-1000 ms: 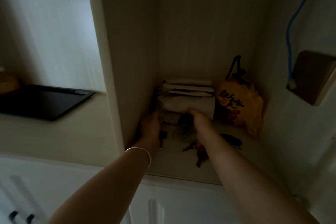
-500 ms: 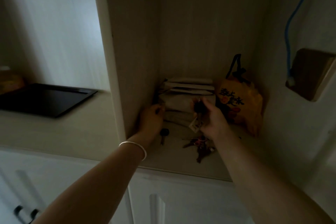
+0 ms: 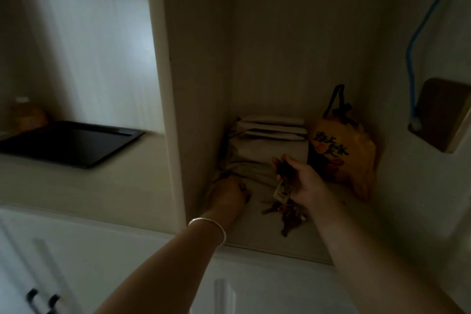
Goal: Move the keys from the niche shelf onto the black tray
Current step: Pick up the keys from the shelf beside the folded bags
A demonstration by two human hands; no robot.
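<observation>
The black tray [image 3: 76, 158] lies on the counter to the left of the niche, outside its side wall. Inside the niche, my right hand [image 3: 304, 182] is raised off the niche shelf [image 3: 257, 233] and grips a dark key fob [image 3: 284, 169] with a pale tag dangling below it. A second bunch of keys [image 3: 289, 215] with reddish parts lies on the shelf just under that hand. My left hand [image 3: 229, 195] rests on the shelf by the left wall, fingers curled down over a small key that is hidden under them.
A stack of folded pale cloth [image 3: 267, 140] and an orange printed bag [image 3: 342, 154] fill the back of the niche. A blue cord [image 3: 418, 33] and a wooden block [image 3: 444, 115] hang on the right wall. White cabinet doors [image 3: 40, 298] are below.
My right hand has lifted the fob and tag off the shelf and drawn back slightly. My left hand has come down over the small key by the left wall.
</observation>
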